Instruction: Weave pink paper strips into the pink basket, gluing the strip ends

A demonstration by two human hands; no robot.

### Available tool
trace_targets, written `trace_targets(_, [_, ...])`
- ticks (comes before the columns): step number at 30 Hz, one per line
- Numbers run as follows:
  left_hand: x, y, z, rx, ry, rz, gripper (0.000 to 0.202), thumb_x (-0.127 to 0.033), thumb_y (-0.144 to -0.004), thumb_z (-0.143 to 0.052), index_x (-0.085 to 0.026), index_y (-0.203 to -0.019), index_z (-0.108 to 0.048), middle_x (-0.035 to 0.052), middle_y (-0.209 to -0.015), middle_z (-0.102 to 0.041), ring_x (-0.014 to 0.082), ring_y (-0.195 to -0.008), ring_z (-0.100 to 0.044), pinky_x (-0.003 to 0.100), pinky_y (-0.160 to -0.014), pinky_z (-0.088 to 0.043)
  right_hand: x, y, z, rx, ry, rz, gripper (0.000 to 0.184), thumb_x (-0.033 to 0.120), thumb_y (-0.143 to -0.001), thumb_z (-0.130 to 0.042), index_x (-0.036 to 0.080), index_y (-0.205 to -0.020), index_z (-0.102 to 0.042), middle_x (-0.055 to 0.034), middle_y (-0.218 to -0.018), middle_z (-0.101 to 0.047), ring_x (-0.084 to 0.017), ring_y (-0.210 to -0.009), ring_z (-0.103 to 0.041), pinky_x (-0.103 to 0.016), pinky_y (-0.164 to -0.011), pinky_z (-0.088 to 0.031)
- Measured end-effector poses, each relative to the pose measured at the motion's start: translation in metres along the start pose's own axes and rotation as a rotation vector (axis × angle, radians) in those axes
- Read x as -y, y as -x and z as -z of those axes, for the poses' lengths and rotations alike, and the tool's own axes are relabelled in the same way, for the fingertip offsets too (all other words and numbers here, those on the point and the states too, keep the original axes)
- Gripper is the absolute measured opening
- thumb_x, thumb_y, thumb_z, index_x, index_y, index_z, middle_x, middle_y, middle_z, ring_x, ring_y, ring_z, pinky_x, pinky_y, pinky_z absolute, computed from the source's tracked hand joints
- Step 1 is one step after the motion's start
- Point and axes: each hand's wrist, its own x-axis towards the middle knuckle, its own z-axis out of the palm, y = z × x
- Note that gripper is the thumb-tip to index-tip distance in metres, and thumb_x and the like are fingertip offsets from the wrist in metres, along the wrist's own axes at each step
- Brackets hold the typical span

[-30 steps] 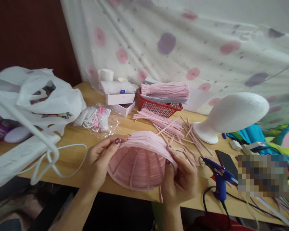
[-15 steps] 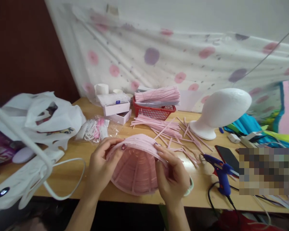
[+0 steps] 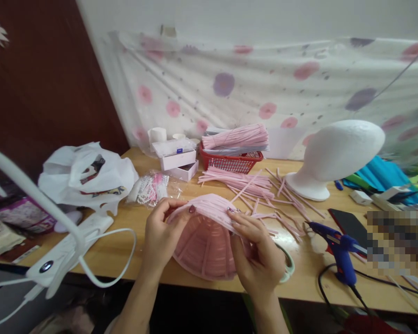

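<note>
A pink, ribbed, dome-shaped hat (image 3: 204, 248) rests on the table's front edge, its hollow inside facing me. Its curved, layered pink brim (image 3: 209, 206) rises at the top. My left hand (image 3: 165, 236) pinches the brim's left end, thumb on the near face and fingers behind. At the other end, my right hand (image 3: 259, 253) grips the brim with fingers on top and the thumb below. Part of the hat's right side is hidden behind that hand. Pale green scissor handles (image 3: 288, 264) show just past my right wrist.
Pink strips (image 3: 237, 183) lie behind the hat, before a red basket (image 3: 230, 163) of strip bundles. A white foam head (image 3: 341, 153) and a blue glue gun (image 3: 341, 250) with its cord are at right. A white lamp (image 3: 69, 250) and plastic bag (image 3: 87, 174) occupy the left.
The view has turned slightly left, so everything sits further right. Both hands keep their hold on the brim, which now looks a little flatter and slopes down toward the right hand.
</note>
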Motion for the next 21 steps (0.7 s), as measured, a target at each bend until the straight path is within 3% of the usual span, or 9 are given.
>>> trace_targets(3, [0.004, 0.0, 0.003, -0.039, 0.011, -0.009, 0.042, -0.061, -0.086, -0.075, -0.019, -0.089, -0.076, 0.0063, -0.089, -0.078, 0.0226, -0.088, -0.074, 0.03, -0.079, -0.058, 0.0, -0.002, 0.0, -0.005, 0.003, -0.038, 0.036, -0.003, -0.088, -0.064, 0.024, -0.111, -0.07, -0.0082, -0.114, -0.083, -0.023, -0.111, -0.078, -0.04, -0.094, -0.066])
trace_targets(7, [0.015, 0.001, 0.013, -0.199, 0.026, -0.063, 0.039, -0.056, -0.099, -0.061, -0.02, -0.104, -0.077, 0.007, -0.111, -0.079, 0.0237, -0.11, -0.072, 0.034, -0.1, -0.055, -0.006, -0.003, -0.001, -0.023, 0.028, -0.066, 0.033, 0.001, -0.089, -0.065, 0.025, -0.11, -0.071, -0.0069, -0.114, -0.084, -0.022, -0.11, -0.08, -0.038, -0.093, -0.066])
trace_targets(11, [0.021, -0.004, 0.018, -0.238, 0.031, -0.125, 0.029, -0.048, -0.095, -0.068, -0.021, -0.092, -0.078, 0.0052, -0.101, -0.079, 0.0233, -0.102, -0.072, 0.035, -0.096, -0.057, -0.018, -0.007, -0.003, -0.109, 0.113, -0.168, 0.023, 0.009, -0.091, -0.069, 0.024, -0.107, -0.073, -0.0093, -0.12, -0.082, -0.025, -0.11, -0.08, -0.038, -0.092, -0.067])
trace_targets(14, [0.021, -0.014, 0.015, -0.181, 0.025, -0.136, 0.024, -0.045, -0.086, -0.077, -0.021, -0.085, -0.078, 0.0074, -0.104, -0.079, 0.0265, -0.108, -0.073, 0.04, -0.099, -0.058, -0.028, -0.014, -0.003, -0.159, 0.141, -0.181, 0.014, 0.014, -0.09, -0.071, 0.023, -0.1, -0.074, -0.0083, -0.107, -0.084, -0.025, -0.099, -0.082, -0.037, -0.085, -0.068])
trace_targets(17, [0.025, -0.025, 0.009, -0.05, 0.007, -0.073, 0.035, -0.045, -0.078, -0.084, -0.022, -0.104, -0.08, 0.0108, -0.121, -0.079, 0.0306, -0.124, -0.07, 0.046, -0.111, -0.054, -0.037, -0.021, -0.003, -0.181, 0.121, -0.165, 0.01, 0.015, -0.089, -0.072, 0.023, -0.095, -0.074, -0.0068, -0.098, -0.083, -0.023, -0.093, -0.082, -0.035, -0.08, -0.068])
trace_targets(19, [0.028, -0.03, 0.004, 0.05, 0.008, -0.017, 0.05, -0.048, -0.074, -0.087, -0.022, -0.116, -0.078, 0.0138, -0.127, -0.079, 0.0323, -0.127, -0.07, 0.047, -0.109, -0.056, -0.041, -0.025, -0.002, -0.179, 0.115, -0.185, 0.007, 0.017, -0.088, -0.072, 0.023, -0.093, -0.074, -0.0087, -0.103, -0.082, -0.024, -0.099, -0.08, -0.035, -0.079, -0.067])
trace_targets(21, [0.029, -0.031, -0.002, 0.124, 0.023, 0.015, 0.052, -0.054, -0.077, -0.083, -0.019, -0.116, -0.078, 0.0164, -0.122, -0.08, 0.0326, -0.121, -0.074, 0.045, -0.101, -0.061, -0.044, -0.028, -0.001, -0.157, 0.124, -0.213, 0.005, 0.019, -0.088, -0.073, 0.023, -0.091, -0.074, -0.0098, -0.106, -0.08, -0.025, -0.104, -0.078, -0.036, -0.078, -0.066])
